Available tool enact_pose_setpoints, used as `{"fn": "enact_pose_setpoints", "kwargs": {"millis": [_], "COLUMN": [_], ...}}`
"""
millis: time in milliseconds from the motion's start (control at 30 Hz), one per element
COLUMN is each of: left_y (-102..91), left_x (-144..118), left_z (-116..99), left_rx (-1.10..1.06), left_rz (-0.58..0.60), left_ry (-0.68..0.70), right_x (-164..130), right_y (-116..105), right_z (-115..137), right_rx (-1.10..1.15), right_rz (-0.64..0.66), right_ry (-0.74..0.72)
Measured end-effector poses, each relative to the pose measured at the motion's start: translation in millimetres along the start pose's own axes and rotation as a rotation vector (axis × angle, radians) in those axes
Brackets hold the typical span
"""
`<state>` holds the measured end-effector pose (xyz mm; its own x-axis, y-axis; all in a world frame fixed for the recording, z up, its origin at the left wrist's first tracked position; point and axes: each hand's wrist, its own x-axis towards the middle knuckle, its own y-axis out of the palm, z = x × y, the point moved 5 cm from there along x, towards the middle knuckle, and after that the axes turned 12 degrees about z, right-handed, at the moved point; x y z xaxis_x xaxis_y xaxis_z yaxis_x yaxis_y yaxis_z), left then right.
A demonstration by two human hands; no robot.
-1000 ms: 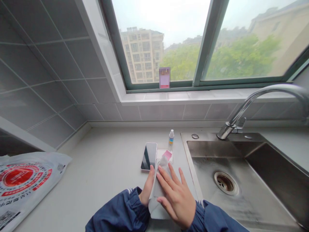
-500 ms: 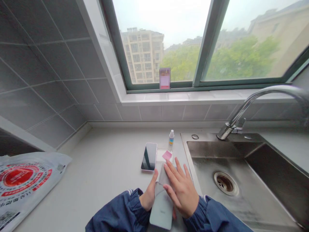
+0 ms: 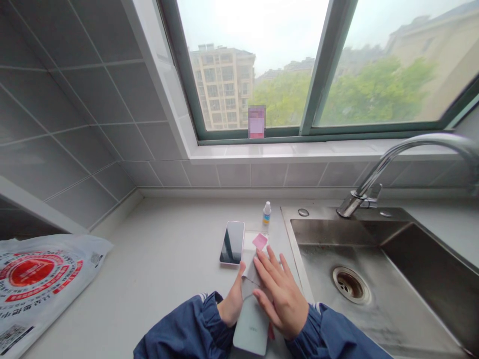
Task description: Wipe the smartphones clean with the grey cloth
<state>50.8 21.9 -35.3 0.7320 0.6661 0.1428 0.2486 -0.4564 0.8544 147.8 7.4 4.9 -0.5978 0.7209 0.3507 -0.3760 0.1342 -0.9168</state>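
Note:
A pale green phone (image 3: 250,326) lies back-up on the counter near me. My left hand (image 3: 232,301) grips its left edge. My right hand (image 3: 280,291) presses a white cloth (image 3: 250,271) flat against the phone's far end, fingers spread. Just beyond lie a second phone (image 3: 232,242) with a dark screen up, a clear sheet with a pink tab (image 3: 259,241), and a small dropper bottle (image 3: 266,213).
A steel sink (image 3: 374,279) with a drain and a curved tap (image 3: 392,159) fills the right side. A printed plastic bag (image 3: 33,279) lies at the left. The grey tiled wall and a window sill (image 3: 299,149) stand behind the counter.
My right hand has drawn the cloth from over the whole phone to its far end, baring the green back. My left hand has stayed on the phone's edge.

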Motion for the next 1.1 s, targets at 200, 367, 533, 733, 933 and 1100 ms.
{"fn": "enact_pose_setpoints", "kwargs": {"millis": [200,367,533,733,933,1100], "left_y": [2.0,1.8,1.2,-2.4,-3.3,-2.6], "left_x": [2.1,-3.3,-4.2,-2.1,-0.2,0.0], "left_z": [2.2,-2.6,-3.7,-7.0,-8.6,-4.0], "left_rx": [-0.048,-0.067,-0.068,-0.098,-0.091,-0.093], "left_rz": [0.083,-0.059,-0.087,-0.117,-0.109,-0.054], "left_ry": [0.008,0.028,0.001,-0.034,0.015,0.032], "right_x": [0.8,1.4,1.2,1.5,1.9,1.4], "right_y": [1.2,3.7,5.0,-0.2,1.7,7.8], "right_z": [4.5,8.0,12.5,15.7,9.5,7.1], "right_rx": [0.029,0.015,0.021,0.035,0.003,-0.02], "right_rz": [0.027,0.08,0.143,0.173,0.158,0.163], "right_ry": [-0.036,-0.078,-0.118,-0.163,-0.109,-0.055]}}
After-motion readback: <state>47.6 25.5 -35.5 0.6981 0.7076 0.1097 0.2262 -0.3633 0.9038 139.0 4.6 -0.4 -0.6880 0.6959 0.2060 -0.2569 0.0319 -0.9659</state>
